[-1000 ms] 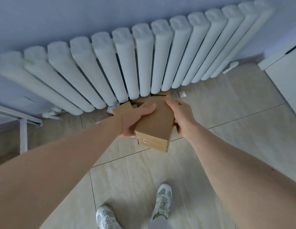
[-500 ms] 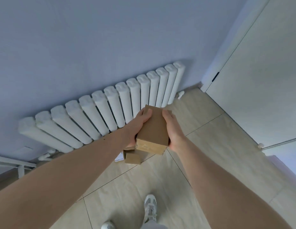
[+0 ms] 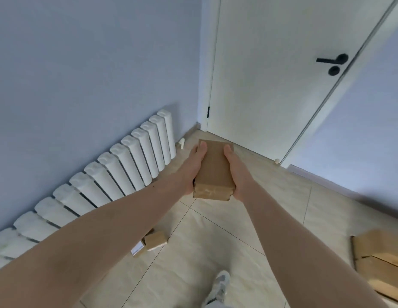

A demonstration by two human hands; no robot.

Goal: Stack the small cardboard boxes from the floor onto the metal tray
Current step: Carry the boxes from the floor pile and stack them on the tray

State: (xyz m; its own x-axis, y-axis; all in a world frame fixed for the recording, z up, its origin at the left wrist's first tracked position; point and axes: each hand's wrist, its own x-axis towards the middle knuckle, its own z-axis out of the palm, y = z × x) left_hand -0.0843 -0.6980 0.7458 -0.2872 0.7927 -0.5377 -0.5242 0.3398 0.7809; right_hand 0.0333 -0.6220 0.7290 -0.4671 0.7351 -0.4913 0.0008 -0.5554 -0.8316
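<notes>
Holding the cardboard box [image 3: 214, 168] level between my left hand [image 3: 191, 172] and right hand [image 3: 239, 174], palms pressed to its long sides and thumbs over the top, I carry it at chest height above the floor [image 3: 215, 241]. More small boxes [image 3: 152, 241] wait by the radiator [image 3: 118, 170]. No metal tray is in sight, so I should turn slowly, grip even, and find it before lowering.

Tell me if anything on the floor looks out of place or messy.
Small cardboard boxes lie jumbled on the tiles by the radiator, tipped at odd angles rather than stacked. At the right edge, larger cardboard lies askew on the floor. The held box sits level between the left hand and right hand.
</notes>
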